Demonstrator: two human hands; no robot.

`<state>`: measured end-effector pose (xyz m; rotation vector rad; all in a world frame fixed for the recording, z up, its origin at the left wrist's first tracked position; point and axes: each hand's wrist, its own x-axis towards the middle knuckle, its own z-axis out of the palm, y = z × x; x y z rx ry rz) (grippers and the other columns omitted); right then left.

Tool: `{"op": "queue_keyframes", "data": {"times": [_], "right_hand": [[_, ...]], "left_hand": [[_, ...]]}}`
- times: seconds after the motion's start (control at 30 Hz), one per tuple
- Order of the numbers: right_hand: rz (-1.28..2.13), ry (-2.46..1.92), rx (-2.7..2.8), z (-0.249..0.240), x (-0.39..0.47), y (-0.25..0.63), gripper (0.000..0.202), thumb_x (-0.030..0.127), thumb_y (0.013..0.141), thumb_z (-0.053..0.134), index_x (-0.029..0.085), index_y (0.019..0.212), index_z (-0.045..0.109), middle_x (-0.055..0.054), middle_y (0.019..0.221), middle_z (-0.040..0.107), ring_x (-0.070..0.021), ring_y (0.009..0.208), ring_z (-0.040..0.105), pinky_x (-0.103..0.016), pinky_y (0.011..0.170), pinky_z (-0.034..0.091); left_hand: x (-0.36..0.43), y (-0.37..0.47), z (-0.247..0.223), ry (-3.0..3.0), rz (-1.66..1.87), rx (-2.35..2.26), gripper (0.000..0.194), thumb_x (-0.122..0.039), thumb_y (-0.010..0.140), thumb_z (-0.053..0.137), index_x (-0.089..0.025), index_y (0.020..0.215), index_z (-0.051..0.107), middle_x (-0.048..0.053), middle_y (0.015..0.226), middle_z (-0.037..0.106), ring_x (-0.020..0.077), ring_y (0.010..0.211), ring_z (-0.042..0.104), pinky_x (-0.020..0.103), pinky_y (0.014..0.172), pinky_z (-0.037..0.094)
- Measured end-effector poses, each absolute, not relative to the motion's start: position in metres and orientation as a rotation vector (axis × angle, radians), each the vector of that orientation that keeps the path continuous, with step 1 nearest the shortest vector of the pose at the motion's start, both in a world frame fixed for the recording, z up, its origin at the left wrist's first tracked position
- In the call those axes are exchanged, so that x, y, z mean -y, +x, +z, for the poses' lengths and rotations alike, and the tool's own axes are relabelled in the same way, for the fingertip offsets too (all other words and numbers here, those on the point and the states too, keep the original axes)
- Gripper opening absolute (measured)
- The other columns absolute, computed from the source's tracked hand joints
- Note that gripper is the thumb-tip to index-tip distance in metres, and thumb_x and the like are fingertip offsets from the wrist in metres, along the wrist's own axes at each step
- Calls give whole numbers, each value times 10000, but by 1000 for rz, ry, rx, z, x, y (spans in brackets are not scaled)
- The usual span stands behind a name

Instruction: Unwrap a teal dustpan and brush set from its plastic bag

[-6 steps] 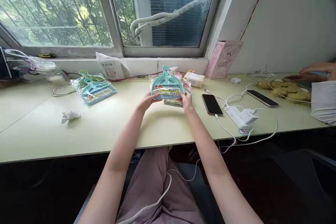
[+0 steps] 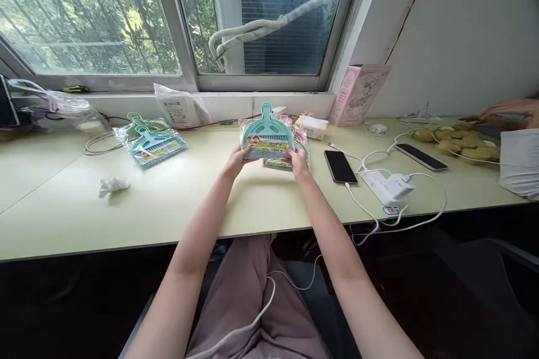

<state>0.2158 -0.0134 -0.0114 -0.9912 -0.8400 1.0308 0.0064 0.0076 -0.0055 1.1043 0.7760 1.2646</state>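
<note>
Between my two hands, a teal mini dustpan and brush set (image 2: 268, 133) is held up over the table, handle pointing away from me. It has a printed label across its middle. My left hand (image 2: 238, 161) grips its lower left corner, and my right hand (image 2: 299, 160) grips the lower right corner. Behind it, partly hidden, lies another packaged set (image 2: 301, 134) with pink and green parts. Off to the left, a teal packaged dustpan set (image 2: 156, 146) rests partly over a green one (image 2: 137, 120).
A black phone (image 2: 340, 166) and a white power strip (image 2: 383, 186) with cables lie to the right. Crumpled tissue (image 2: 113, 186) is at left. A tissue pack (image 2: 311, 127) and pink box (image 2: 361, 94) stand by the wall. Another person's hand (image 2: 505, 112) shows at far right.
The held dustpan set has risen and tilted very slightly toward the camera, its label showing less glare. Both hands keep their grip.
</note>
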Motion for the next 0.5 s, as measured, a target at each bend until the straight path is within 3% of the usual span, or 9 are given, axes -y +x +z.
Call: {"op": "queue_keyframes", "data": {"times": [0.13,0.27,0.4,0.5], "right_hand": [[1052,-1014,845,-12,13,216,46,249,817,599,207,817,619,5,808,582,-131,674,608,-292,607,624],[1017,-1118,948,-10,15,217,236,382,830,609,203,982,634,-46,969,644,-175,759,664,-311,590,611],[859,-1224,1107,-11,14,218,563,499,686,765,187,1132,618,-91,1058,680,-221,821,692,-308,580,593],[710,-1324,1127,-18,9,220,579,489,631,807,163,1078,638,-86,944,709,-222,763,688,-342,600,600]], "left_hand": [[-10,12,-8,1063,1320,-831,358,-334,754,754,-149,1030,620,92,1014,724,261,984,691,481,900,584],[-8,15,-6,1127,1344,-859,373,-353,748,735,-145,1035,617,96,1022,710,255,911,697,490,831,605],[-5,19,-4,1189,1355,-877,409,-389,732,728,-143,1038,611,106,1041,695,257,878,691,480,761,618],[-5,21,-5,1260,1306,-900,433,-408,713,722,-145,1038,609,108,1023,698,244,841,685,426,693,622]]}}
